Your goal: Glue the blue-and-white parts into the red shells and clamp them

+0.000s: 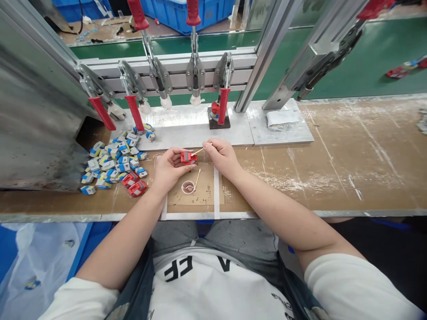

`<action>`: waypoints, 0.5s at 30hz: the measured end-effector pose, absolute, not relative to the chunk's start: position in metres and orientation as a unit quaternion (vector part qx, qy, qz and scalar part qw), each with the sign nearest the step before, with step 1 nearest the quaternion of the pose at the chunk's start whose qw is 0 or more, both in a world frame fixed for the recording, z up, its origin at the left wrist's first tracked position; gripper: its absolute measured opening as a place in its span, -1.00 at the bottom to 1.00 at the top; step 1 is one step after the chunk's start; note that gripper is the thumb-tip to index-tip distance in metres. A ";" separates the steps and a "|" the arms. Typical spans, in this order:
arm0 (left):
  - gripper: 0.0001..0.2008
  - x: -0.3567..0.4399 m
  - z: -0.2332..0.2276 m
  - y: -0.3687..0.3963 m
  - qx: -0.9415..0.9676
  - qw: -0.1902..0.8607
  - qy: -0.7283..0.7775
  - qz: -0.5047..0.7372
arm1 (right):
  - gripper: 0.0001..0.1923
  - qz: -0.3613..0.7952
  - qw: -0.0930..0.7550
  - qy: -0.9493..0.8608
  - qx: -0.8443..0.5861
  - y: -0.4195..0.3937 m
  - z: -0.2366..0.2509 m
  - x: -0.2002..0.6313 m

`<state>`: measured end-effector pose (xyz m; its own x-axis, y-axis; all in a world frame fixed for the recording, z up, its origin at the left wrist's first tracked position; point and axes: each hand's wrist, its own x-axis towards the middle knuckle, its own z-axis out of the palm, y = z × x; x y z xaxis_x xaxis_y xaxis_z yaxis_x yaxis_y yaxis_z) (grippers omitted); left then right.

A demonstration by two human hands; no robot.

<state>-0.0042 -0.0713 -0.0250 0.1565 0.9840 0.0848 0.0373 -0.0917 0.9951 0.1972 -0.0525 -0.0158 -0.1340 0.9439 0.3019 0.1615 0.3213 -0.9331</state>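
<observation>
My left hand [168,171] pinches a small red toy car body [188,158] between thumb and fingers, above the bench. In my right hand [222,155] is a thin cotton swab [199,150], its tip touching or very near the red body. Below them a small round cup [188,187] of brownish liquid sits on a cardboard sheet [205,195]. A second swab [197,179] lies against the cup's right side. Left of my left hand are red car bodies [135,184], beside a heap of small white, blue and yellow pieces [113,160].
Toggle clamps with red handles [135,113] line a metal frame behind my hands. Under the rightmost clamp, a red piece [215,109] sits on a dark block. A folded white cloth [282,118] lies on the metal plate. A metal panel [40,111] stands left; blue bins [180,13] stand behind.
</observation>
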 end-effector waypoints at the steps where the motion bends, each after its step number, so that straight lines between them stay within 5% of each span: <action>1: -0.45 -0.004 -0.025 -0.072 0.570 0.503 0.449 0.470 | -0.48 0.393 0.496 -0.643 -0.431 -0.053 -0.016 0.197; 15: -0.44 -0.006 -0.029 -0.072 0.563 0.488 0.464 0.479 | -0.51 0.368 0.475 -0.665 -0.444 -0.051 -0.019 0.202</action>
